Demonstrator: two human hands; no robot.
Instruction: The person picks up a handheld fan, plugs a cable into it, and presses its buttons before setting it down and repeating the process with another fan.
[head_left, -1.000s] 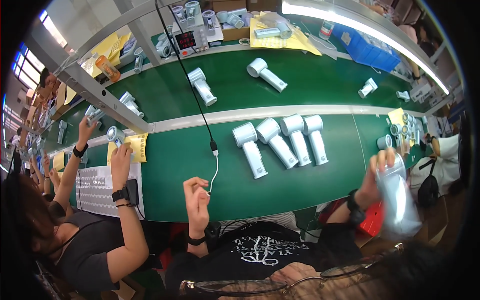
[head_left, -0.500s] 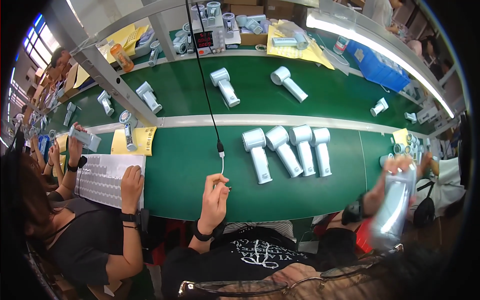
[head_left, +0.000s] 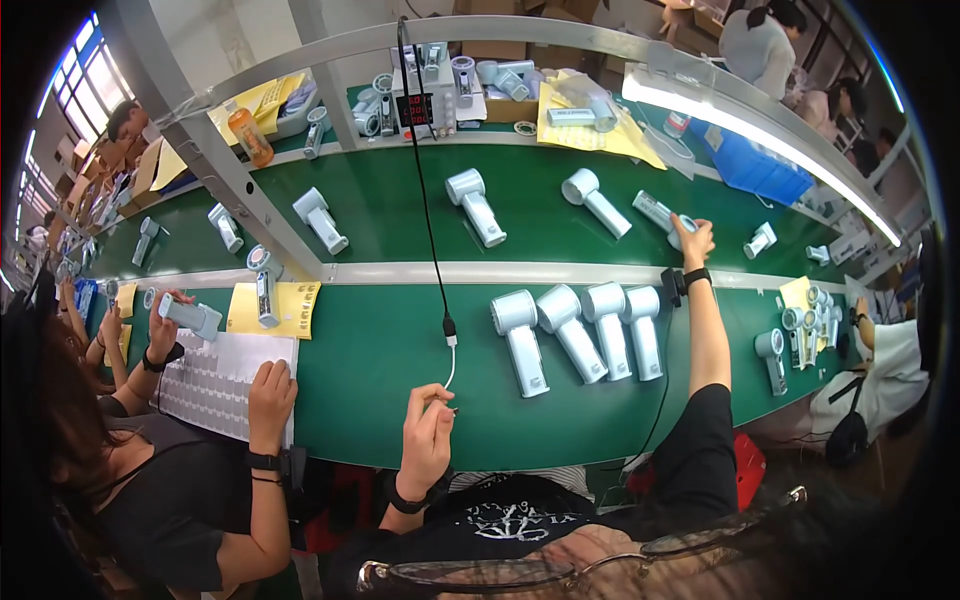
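a worker's right hand (head_left: 695,238), arm stretched to two o'clock across the metal rail (head_left: 560,273), curls its fingers around the round head of a pale blue fan (head_left: 652,208); the handle points away toward ten o'clock. whether the fan's weight is off the green strip (head_left: 540,237) cannot be told. taking it by the head, the nearer end, probably spares a longer stretch. at seven o'clock, the left hand (head_left: 428,437) pinches a white cable (head_left: 452,365) in narrowed fingers, the tip peeking out, perhaps gripped that close to keep it steady. the cable hangs from a black cord (head_left: 449,327) dropped from overhead, which likely keeps slack off the green tabletop (head_left: 390,345). between three and four o'clock, four matching fans (head_left: 578,345) lie side by side, handles slanting toward five or six, seemingly ranked to present each handle to the worker. at nine o'clock, a co-worker's hand (head_left: 160,335) holds a similar fan (head_left: 195,318) near a white sheet (head_left: 225,378), presumably within easy sight.
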